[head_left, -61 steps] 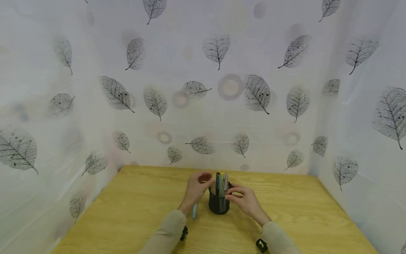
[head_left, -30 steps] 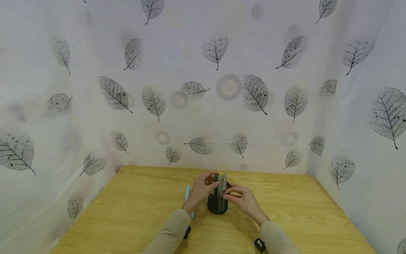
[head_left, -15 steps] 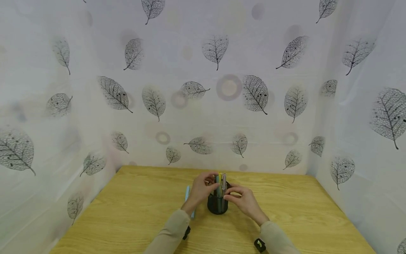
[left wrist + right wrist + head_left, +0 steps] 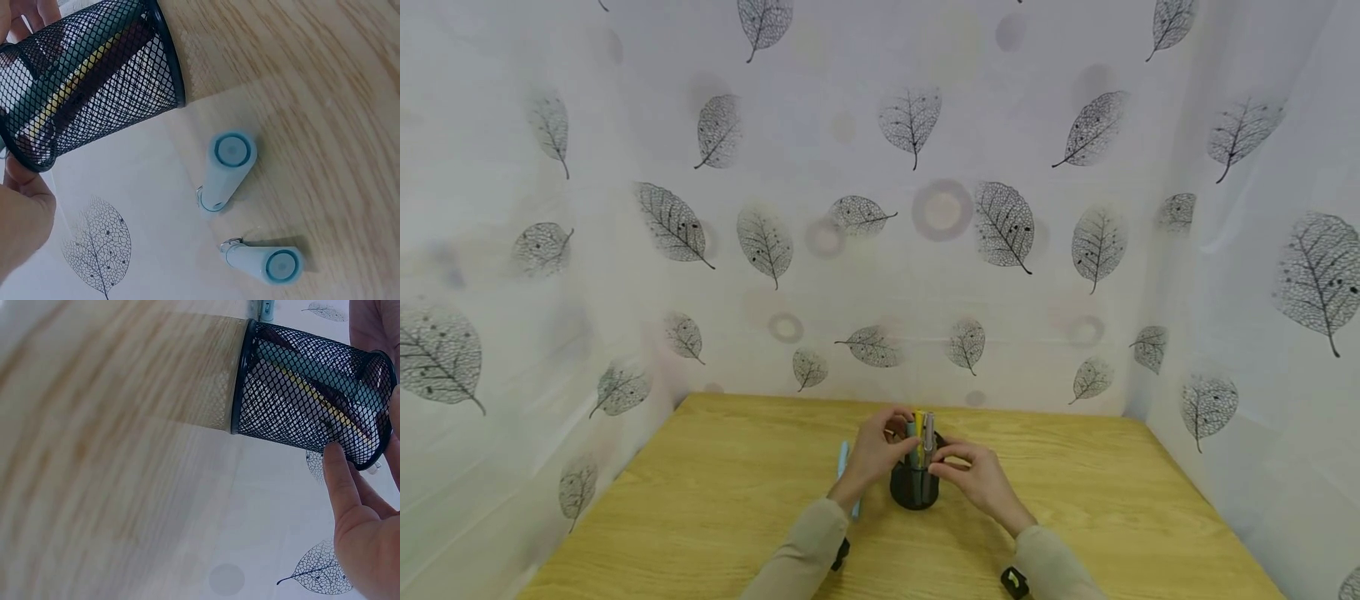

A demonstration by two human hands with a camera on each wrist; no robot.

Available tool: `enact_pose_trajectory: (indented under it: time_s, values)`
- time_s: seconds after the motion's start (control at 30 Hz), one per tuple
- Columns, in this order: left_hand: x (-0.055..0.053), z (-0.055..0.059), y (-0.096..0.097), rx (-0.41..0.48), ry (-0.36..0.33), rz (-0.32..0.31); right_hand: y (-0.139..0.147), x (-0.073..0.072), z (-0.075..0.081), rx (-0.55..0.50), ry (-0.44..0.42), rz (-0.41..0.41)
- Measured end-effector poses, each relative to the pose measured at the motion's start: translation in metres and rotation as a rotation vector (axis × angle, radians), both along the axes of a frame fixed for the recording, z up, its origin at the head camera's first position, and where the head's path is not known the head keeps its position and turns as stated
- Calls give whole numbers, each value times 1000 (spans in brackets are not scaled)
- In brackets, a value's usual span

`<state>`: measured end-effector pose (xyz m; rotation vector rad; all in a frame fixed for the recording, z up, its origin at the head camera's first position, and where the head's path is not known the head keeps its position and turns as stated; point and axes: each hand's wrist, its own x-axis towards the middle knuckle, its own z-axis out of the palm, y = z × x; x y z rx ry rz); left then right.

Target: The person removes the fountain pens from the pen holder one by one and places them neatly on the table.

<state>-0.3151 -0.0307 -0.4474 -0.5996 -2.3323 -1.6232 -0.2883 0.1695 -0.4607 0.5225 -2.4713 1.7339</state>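
Observation:
A black mesh pen holder (image 4: 914, 495) stands upright on the table with several pens in it. My left hand (image 4: 871, 451) reaches to its top from the left and pinches the upper end of a teal pen (image 4: 912, 429) between thumb and fingers. Beside that pen rise a yellow pen (image 4: 919, 427) and a pale mauve pen (image 4: 929, 435). My right hand (image 4: 976, 473) holds the holder's right side near the rim; in the right wrist view a fingertip presses the mesh (image 4: 312, 419). A dark pen shows only through the mesh.
Two light blue pens lie on the table left of the holder: one pen (image 4: 231, 172) and a second pen (image 4: 265, 262), end-on in the left wrist view. The wooden table (image 4: 737, 467) ends at a leaf-patterned curtain (image 4: 820, 275) on three sides.
My left hand moved right onto the pens, then stayed there. The teal pen has shifted left in the holder, and more of the yellow pen shows. The right hand stays put.

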Motion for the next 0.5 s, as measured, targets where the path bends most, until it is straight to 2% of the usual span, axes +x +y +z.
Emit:
enact_pose_trajectory:
  time_s: [0.23, 0.5]
  values:
    - [0, -1, -3, -2, 20, -10, 1, -2, -4, -17, -2, 7]
    - [1, 2, -7, 8, -22, -86, -1, 2, 4, 16, -20, -6]
